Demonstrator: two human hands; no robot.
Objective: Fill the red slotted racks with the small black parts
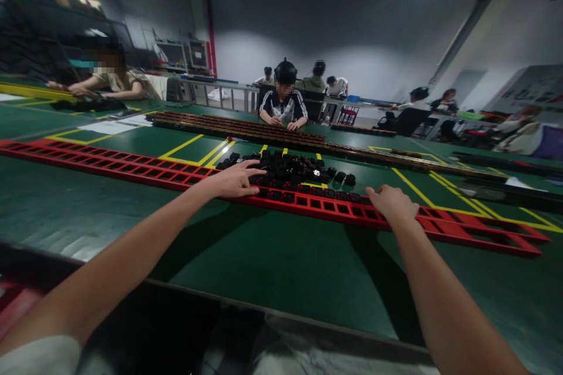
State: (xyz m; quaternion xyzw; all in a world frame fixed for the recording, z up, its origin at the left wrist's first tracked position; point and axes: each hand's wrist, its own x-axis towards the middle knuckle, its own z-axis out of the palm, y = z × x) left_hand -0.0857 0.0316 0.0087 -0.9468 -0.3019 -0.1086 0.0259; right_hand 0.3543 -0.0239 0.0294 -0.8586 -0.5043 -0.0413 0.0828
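A long red lattice frame [127, 169] with rows of rectangular openings lies across the green table. Small black square parts [288, 195] sit in several openings near its middle. My left hand [235, 180] is over the frame at the left end of these parts, open, with fingers apart and fingertips by the loose black pieces. Behind the frame spreads a pile of black pieces [290, 167]. My right hand [394, 204] rests on the frame at the right end of the filled row, fingers bent. Its fingertips are partly hidden, so I cannot tell whether they grip anything.
Long dark brown strips [237, 127] lie beyond the pile, with rails [396, 158] to the right. Yellow tape lines [416, 190] mark the green table [272, 258]. White papers [116, 124] lie at left. A person [284, 104] sits opposite; another person [118, 79] works at far left.
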